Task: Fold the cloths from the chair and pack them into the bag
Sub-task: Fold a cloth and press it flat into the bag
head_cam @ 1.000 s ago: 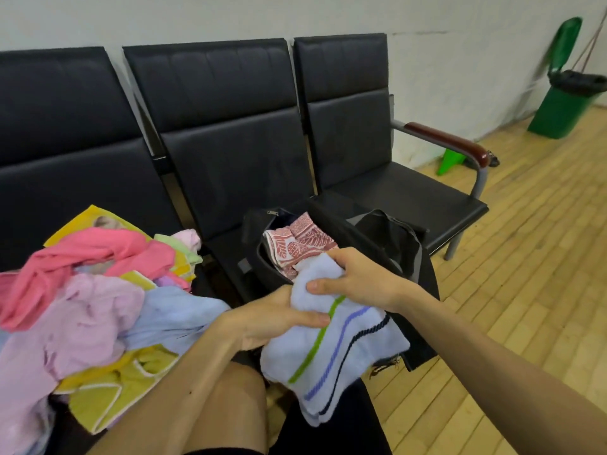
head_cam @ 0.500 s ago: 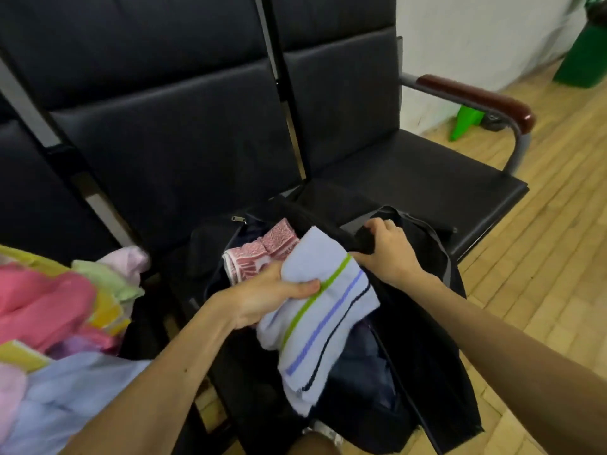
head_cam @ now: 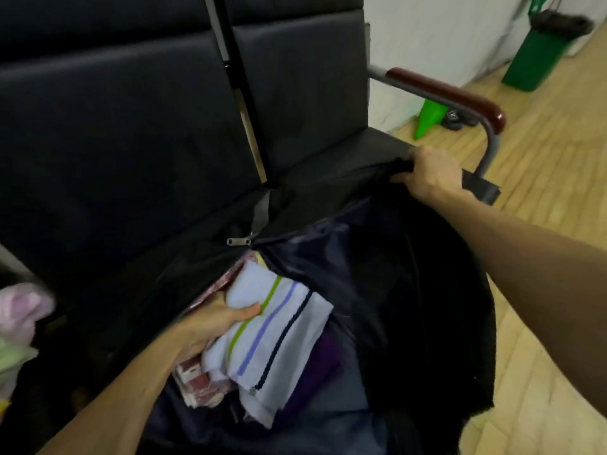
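Note:
A black bag [head_cam: 427, 290] with a dark blue lining lies open on the black chair seats. My left hand [head_cam: 210, 323] grips a folded white cloth [head_cam: 279, 339] with green, blue and dark stripes and holds it inside the bag's mouth. The cloth rests on a red patterned cloth [head_cam: 200, 385] and beside a purple one [head_cam: 322, 362]. My right hand [head_cam: 427, 172] is closed on the bag's far rim and holds it pulled open toward the armrest. A zip pull [head_cam: 236, 241] lies at the bag's back edge.
Loose pink and green cloths [head_cam: 19, 330] show at the left edge. The row of black chairs [head_cam: 131, 126] ends in a red-brown armrest [head_cam: 453, 93]. A green bin [head_cam: 542, 50] and a green cone-shaped object [head_cam: 430, 118] stand on the wooden floor by the wall.
My left hand has lowered the striped cloth into the bag. My right hand has pulled the bag's rim farther right and opened it wider. The view has shifted right, away from the cloth pile.

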A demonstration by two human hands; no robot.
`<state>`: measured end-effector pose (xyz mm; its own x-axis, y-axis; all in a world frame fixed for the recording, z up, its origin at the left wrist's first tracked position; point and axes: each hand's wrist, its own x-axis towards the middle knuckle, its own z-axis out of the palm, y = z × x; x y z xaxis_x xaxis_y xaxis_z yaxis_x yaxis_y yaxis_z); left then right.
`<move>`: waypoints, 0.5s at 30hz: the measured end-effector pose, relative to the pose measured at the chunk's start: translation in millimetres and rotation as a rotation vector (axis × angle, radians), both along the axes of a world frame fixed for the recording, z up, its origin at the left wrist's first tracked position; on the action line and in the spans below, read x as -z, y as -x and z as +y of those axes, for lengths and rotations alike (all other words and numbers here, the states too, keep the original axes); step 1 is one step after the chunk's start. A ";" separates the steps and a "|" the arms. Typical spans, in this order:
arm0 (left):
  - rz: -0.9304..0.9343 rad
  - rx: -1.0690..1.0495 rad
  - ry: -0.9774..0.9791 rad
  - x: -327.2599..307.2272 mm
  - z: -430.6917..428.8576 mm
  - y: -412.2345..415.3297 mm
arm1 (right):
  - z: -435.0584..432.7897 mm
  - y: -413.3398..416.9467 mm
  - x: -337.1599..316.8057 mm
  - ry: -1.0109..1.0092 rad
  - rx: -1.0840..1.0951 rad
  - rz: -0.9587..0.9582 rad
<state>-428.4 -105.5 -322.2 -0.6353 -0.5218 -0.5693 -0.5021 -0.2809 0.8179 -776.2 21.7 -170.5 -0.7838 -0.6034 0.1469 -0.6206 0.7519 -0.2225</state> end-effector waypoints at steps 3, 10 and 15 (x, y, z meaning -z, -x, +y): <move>-0.040 0.059 0.136 -4.6 6.4 5.0 | 1.2 -13.6 1.8 0.001 0.026 0.136; -0.076 0.178 0.369 -39.1 19.9 24.2 | 8.2 -48.5 23.5 -0.055 -0.062 0.247; -0.126 0.385 0.595 -75.0 42.1 76.9 | 7.4 -52.0 28.8 -0.062 -0.180 0.294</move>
<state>-505.2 -63.4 -247.3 -0.7848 -0.5185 -0.3396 -0.5768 0.4103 0.7064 -724.1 29.1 -199.3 -0.5940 -0.7427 0.3092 -0.7750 0.6314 0.0276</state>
